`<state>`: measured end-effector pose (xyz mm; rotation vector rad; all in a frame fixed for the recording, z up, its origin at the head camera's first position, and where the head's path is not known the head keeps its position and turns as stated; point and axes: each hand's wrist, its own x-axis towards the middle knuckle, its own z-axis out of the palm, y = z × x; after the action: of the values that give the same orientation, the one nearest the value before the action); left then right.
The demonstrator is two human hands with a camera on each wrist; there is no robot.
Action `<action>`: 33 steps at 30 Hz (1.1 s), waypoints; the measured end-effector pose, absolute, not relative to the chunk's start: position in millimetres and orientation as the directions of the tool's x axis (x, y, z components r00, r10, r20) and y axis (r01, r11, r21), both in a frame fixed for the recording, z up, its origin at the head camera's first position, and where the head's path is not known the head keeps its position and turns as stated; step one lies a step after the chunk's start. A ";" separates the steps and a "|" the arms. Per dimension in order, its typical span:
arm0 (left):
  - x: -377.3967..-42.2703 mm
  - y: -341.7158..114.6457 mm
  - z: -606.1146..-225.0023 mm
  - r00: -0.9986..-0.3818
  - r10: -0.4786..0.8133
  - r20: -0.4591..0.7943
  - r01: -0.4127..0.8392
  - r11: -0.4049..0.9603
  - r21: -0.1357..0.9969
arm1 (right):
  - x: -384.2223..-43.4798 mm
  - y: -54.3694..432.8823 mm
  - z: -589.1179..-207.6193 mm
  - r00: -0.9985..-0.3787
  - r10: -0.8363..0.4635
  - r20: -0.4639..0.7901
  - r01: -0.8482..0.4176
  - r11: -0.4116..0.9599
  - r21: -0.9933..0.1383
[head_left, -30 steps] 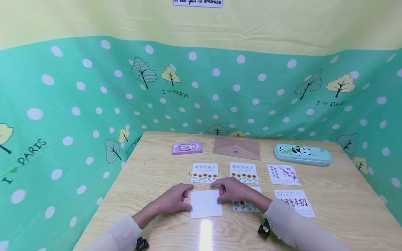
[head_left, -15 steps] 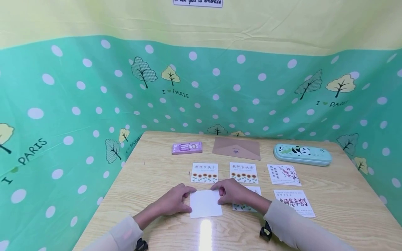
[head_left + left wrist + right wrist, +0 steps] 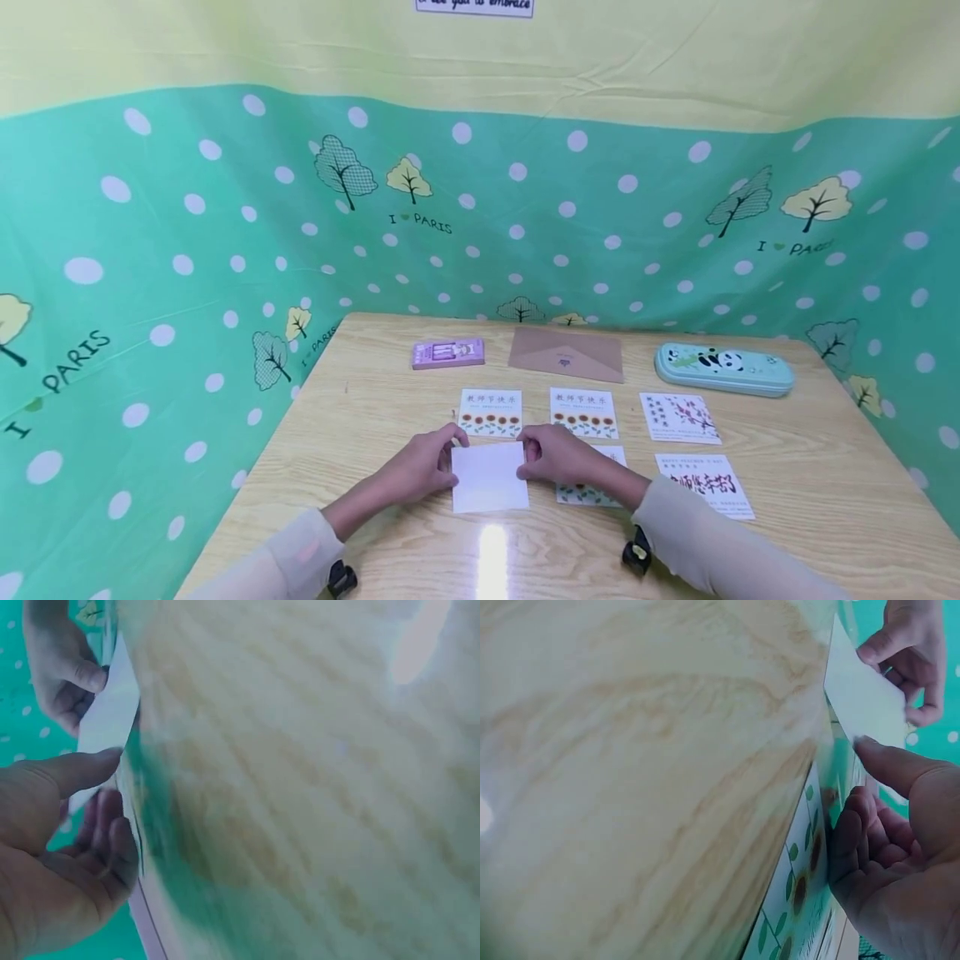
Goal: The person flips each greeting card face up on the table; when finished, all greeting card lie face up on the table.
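Note:
A blank white card (image 3: 490,479) is tilted up a little off the wooden table (image 3: 390,542). My left hand (image 3: 422,464) pinches its left edge between thumb and fingers. On the opposite edge, my right hand (image 3: 558,457) pinches it the same way. Both wrist views show the card (image 3: 112,705) raised above the wood between the two hands. Just beyond it lies a sunflower card (image 3: 491,413) with Chinese writing. Another sunflower card (image 3: 588,497) is partly hidden under my right wrist.
To the right lie a third sunflower card (image 3: 583,413), a blossom card (image 3: 679,417) and a card with red lettering (image 3: 708,485). Along the back are a purple box (image 3: 447,353), a brown envelope (image 3: 566,354) and a light-blue panda pencil case (image 3: 723,369). A spotted green curtain hangs behind.
The white card lay flat with my hands at its sides; now both hands pinch it and its edge has risen from the table. Other items have stayed put.

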<state>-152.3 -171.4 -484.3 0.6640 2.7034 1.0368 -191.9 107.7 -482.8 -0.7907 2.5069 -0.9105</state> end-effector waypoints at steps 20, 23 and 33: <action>-164.5 -186.3 -470.2 -0.878 0.478 0.001 0.330 0.605 0.725 | -190.3 120.3 -476.5 -0.747 -0.650 -0.139 -0.170 0.389 -0.906; -165.2 -187.7 -470.2 -0.872 0.489 -0.031 0.310 0.599 0.738 | -189.6 120.5 -478.8 -0.745 -0.650 -0.147 -0.149 0.377 -0.914; -166.5 -188.3 -469.4 -0.845 0.529 -0.079 0.321 0.621 0.715 | -192.3 117.8 -483.1 -0.742 -0.657 -0.129 -0.309 0.507 -0.805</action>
<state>-166.5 -188.3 -469.4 0.6898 2.5647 1.0492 -192.3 117.8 -483.1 -0.7970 2.3322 -1.1227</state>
